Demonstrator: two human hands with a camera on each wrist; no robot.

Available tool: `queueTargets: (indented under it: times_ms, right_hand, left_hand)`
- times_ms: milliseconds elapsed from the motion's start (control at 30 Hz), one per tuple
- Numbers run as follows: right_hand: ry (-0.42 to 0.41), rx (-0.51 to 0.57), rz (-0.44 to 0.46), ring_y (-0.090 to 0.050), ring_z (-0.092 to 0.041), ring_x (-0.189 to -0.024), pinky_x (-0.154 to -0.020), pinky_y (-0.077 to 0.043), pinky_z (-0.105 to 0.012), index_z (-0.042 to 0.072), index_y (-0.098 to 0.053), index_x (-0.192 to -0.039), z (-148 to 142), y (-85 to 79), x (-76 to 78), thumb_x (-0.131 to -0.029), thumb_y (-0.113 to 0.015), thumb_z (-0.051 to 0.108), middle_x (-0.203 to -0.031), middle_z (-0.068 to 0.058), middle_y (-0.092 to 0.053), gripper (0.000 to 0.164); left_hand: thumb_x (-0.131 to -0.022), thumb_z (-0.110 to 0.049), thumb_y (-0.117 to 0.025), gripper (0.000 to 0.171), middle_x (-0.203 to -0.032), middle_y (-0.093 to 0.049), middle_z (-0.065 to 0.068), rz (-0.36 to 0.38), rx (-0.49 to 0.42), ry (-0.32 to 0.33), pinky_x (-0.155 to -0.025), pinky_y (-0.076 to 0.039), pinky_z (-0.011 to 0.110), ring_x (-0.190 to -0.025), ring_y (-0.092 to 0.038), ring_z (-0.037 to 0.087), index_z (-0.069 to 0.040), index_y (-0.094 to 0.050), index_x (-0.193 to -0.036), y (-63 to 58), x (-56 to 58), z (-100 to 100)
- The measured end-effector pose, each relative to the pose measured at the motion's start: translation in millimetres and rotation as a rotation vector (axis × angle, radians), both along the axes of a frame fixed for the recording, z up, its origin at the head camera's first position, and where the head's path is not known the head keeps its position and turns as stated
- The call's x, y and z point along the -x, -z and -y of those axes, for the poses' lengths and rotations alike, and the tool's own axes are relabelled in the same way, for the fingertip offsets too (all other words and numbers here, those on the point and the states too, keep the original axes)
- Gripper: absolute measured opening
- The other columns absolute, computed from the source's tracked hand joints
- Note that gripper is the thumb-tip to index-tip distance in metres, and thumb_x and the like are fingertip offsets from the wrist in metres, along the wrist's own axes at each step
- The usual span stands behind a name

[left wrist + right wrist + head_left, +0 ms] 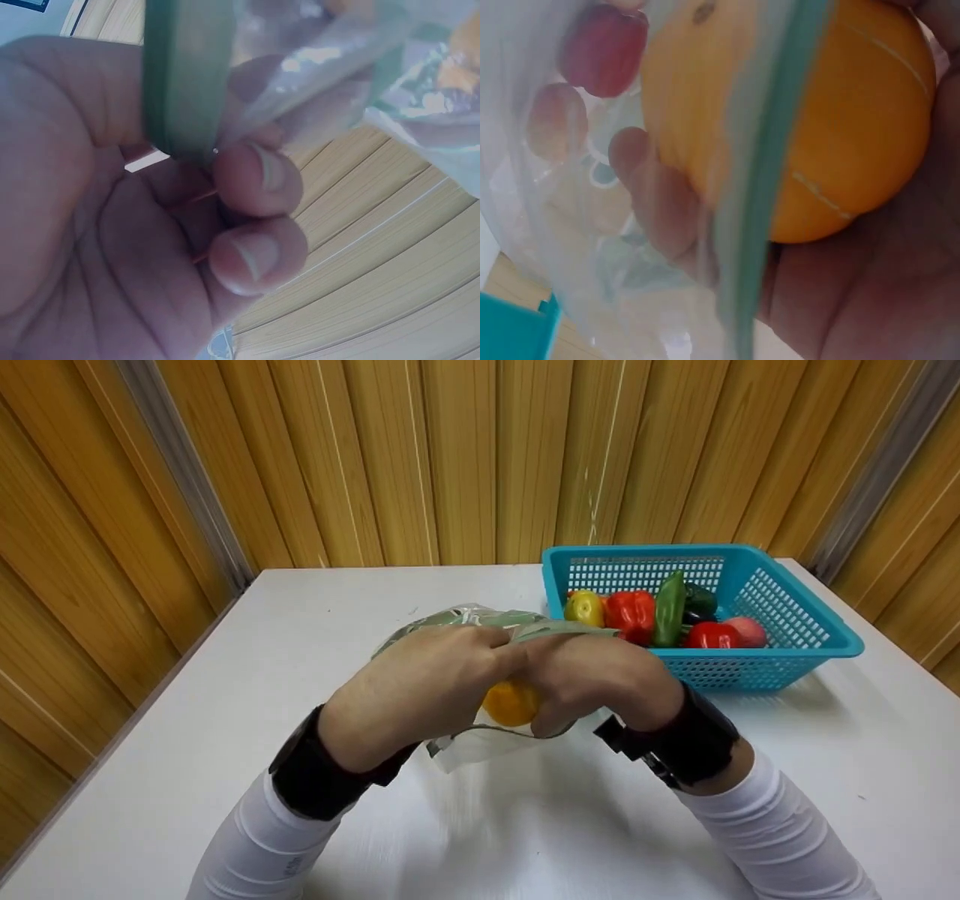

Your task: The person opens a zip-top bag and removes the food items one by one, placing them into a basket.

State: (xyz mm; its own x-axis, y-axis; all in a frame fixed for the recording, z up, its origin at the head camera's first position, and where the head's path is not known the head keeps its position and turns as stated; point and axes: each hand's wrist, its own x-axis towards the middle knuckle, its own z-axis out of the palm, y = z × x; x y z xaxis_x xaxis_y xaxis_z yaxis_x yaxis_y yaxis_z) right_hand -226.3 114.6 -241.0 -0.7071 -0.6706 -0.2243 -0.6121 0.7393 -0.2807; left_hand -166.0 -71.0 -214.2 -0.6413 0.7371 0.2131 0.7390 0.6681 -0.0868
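Observation:
Over the middle of the table, my left hand [420,679] pinches the green-edged rim of a clear zip bag [476,616]. In the left wrist view this green zip strip [180,82] lies between the thumb and curled fingers. My right hand [611,667] grips a smooth, round orange-coloured fruit [511,703] at the bag's mouth. The right wrist view shows the fruit [870,112] partly past the zip edge, with fingertips inside the bag. A dark red fruit [604,49] and a smaller pinkish one [557,121] show through the plastic.
A blue plastic basket [750,671] stands at the back right, beyond my right hand. It holds a red pepper [630,615], a long green pepper [670,611], a yellow-green fruit [585,607] and other produce. Wood-look panels [450,457] rise behind the white table [300,607].

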Motion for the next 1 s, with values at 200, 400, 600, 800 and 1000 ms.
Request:
queueTargets:
  times_ms: [200, 400, 600, 800, 1000]
  right_hand:
    - [-0.042, 0.01, -0.041, -0.052, -0.017, -0.099, -0.077, -0.048, -0.032, 0.022, -0.053, -0.122, -9.0, -6.6, -4.1, -0.067, -0.089, 0.02, -0.106, 0.003, -0.057, 0.065]
    - [-0.057, -0.021, -0.052, -0.054, -0.019, -0.102, -0.083, -0.048, -0.035, 0.023, -0.048, -0.135, -17.6, -14.2, -8.3, -0.069, -0.088, 0.021, -0.111, -0.001, -0.056, 0.077]
    - [-0.054, -0.026, -0.126, -0.055, -0.022, -0.102, -0.083, -0.05, -0.037, 0.028, -0.046, -0.142, -30.7, -22.2, -15.9, -0.069, -0.086, 0.024, -0.117, -0.003, -0.056, 0.083]
    - [-0.099, 0.048, -0.153, -0.052, -0.021, -0.109, -0.083, -0.05, -0.036, 0.033, -0.05, -0.138, -44.4, -28.0, -23.2, -0.067, -0.081, 0.018, -0.129, -0.002, -0.05, 0.079]
    - [-0.13, 0.094, -0.203, -0.053, -0.021, -0.106, -0.082, -0.048, -0.036, 0.037, -0.052, -0.135, -54.4, -33.3, -27.3, -0.065, -0.08, 0.019, -0.13, -0.001, -0.046, 0.078]
  left_hand:
    - [-0.082, 0.006, -0.07, 0.039, -0.092, -0.066, 0.005, -0.043, 0.003, -0.023, -0.067, -0.058, 0.031, -0.076, -0.062, 0.019, -0.013, -0.069, -0.115, -1.2, -0.6, 1.0]
    - [-0.082, 0.008, -0.069, 0.036, -0.094, -0.068, 0.005, -0.068, -0.022, -0.032, -0.071, -0.057, 0.033, -0.077, -0.063, 0.021, -0.011, -0.068, -0.113, -0.7, 0.2, 1.4]
    - [-0.082, 0.01, -0.067, 0.035, -0.094, -0.068, 0.005, -0.096, -0.066, -0.034, -0.071, -0.057, 0.034, -0.079, -0.062, 0.021, -0.011, -0.068, -0.11, 0.6, 1.2, 2.2]
    - [-0.081, 0.013, -0.063, 0.031, -0.093, -0.068, 0.006, -0.126, -0.073, -0.04, -0.066, -0.056, 0.033, -0.076, -0.061, 0.021, -0.008, -0.067, -0.104, 1.6, 1.5, 3.2]
    - [-0.081, 0.013, -0.061, 0.026, -0.085, -0.064, 0.006, -0.161, -0.088, -0.035, -0.06, -0.053, 0.032, -0.069, -0.055, 0.02, -0.007, -0.066, -0.098, 3.6, 2.5, 4.1]
